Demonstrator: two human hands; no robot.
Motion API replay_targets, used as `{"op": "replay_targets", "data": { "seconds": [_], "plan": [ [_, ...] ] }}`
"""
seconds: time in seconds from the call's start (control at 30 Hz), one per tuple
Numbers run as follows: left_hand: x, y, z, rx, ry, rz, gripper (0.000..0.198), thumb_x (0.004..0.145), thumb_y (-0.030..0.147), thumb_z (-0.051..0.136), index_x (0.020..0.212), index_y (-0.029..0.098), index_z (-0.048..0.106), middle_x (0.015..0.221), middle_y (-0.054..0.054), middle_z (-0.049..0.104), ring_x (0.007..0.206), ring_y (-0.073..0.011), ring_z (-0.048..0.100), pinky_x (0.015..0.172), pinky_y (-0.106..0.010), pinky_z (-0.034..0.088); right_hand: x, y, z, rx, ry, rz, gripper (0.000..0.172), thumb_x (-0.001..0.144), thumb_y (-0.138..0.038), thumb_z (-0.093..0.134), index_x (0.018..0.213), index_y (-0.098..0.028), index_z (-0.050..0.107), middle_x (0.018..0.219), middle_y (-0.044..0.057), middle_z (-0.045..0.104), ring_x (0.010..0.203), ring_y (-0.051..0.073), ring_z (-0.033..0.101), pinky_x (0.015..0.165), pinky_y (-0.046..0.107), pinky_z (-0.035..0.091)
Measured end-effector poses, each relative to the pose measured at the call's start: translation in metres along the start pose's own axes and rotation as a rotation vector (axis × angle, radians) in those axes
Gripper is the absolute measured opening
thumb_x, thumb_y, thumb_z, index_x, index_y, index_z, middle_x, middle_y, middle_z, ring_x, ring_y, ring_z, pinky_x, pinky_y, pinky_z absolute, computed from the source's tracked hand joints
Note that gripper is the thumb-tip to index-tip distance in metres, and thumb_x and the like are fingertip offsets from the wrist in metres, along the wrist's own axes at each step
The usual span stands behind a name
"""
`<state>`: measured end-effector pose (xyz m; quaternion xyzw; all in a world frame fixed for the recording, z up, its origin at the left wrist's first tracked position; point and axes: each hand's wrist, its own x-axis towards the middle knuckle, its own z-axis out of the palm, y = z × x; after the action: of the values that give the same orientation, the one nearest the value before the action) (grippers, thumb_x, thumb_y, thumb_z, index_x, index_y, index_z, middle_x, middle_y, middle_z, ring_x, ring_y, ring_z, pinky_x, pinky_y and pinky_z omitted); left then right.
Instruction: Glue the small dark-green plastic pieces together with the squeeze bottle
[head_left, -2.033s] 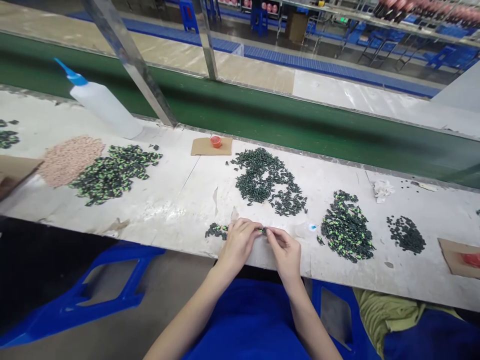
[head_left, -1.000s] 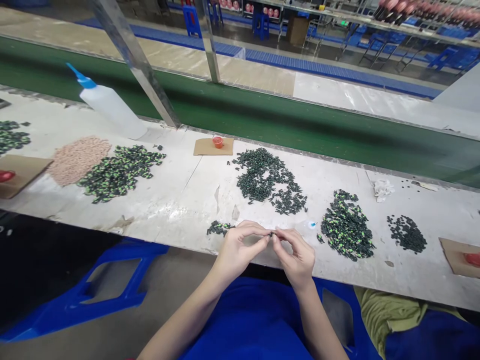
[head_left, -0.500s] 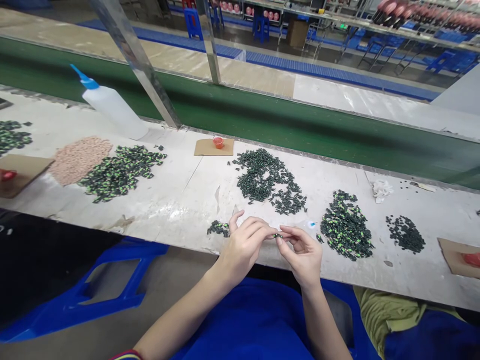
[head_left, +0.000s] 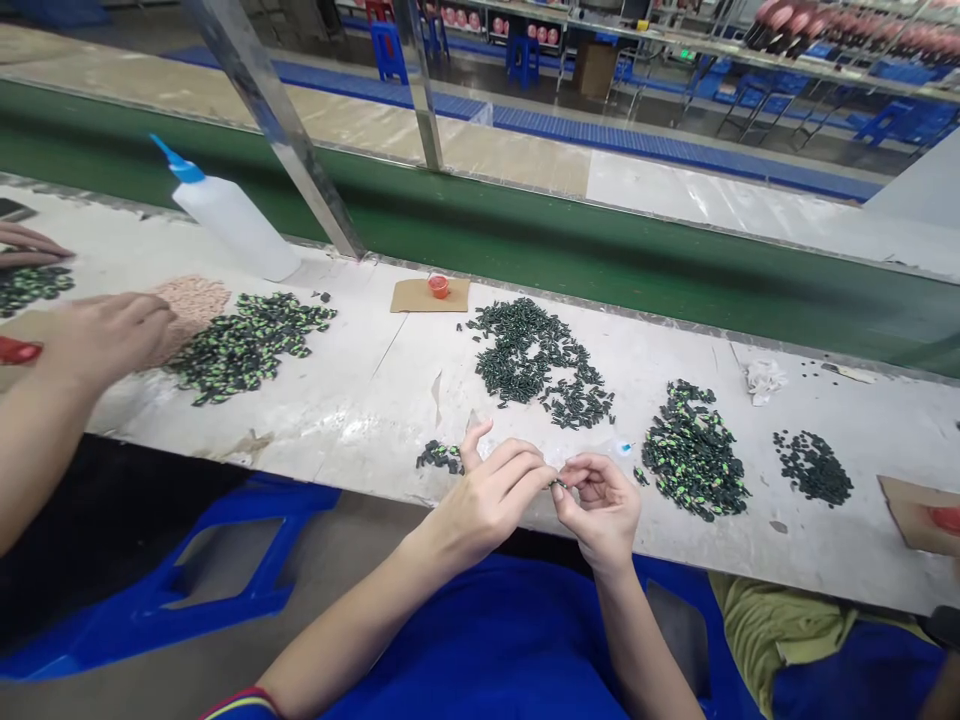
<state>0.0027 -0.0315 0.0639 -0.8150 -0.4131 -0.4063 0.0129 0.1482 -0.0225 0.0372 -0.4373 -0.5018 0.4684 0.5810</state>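
My left hand [head_left: 491,495] and my right hand [head_left: 604,505] meet just above the table's near edge. Their fingertips pinch a small black-and-green piece [head_left: 556,483] between them, mostly hidden by the fingers. Left of my left hand lies a little cluster of black-and-green pieces [head_left: 439,457]. Beyond both hands spreads a heap of small dark green, rod-like pieces [head_left: 514,365]. To the right of my right hand is a pile of black pieces with bright green marks [head_left: 697,465], and near it a small clear item with a blue tip [head_left: 624,448].
A red cup [head_left: 439,287] stands on cardboard [head_left: 405,295] at the back. Farther left are a white squeeze bottle [head_left: 236,225], pink pieces [head_left: 191,300], another black-and-green heap [head_left: 247,350] and a co-worker's hand [head_left: 112,335]. Black bits [head_left: 814,468] lie right. A metal post [head_left: 281,125] rises behind.
A co-worker's hands have come into view at the left, over the piles there. My hands have shifted only slightly, still pinching the small piece.
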Motion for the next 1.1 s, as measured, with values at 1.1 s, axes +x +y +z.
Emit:
{"op": "replay_targets", "data": {
  "seconds": [1.1],
  "plan": [
    [-0.054,-0.061,0.004,0.205,-0.359,-0.456,0.021,0.087,0.01,0.048,0.079,0.021,0.064,0.075,-0.005,0.067,0.089,-0.0253,0.055,0.093,-0.052,0.03,0.021,0.031,-0.097,-1.162,0.055,-0.413,0.043,0.076,-0.054,0.064,0.104,-0.021,0.062,0.11,0.014,0.062,0.118,0.035,0.041,0.096,0.055,0.036]
  ]
}}
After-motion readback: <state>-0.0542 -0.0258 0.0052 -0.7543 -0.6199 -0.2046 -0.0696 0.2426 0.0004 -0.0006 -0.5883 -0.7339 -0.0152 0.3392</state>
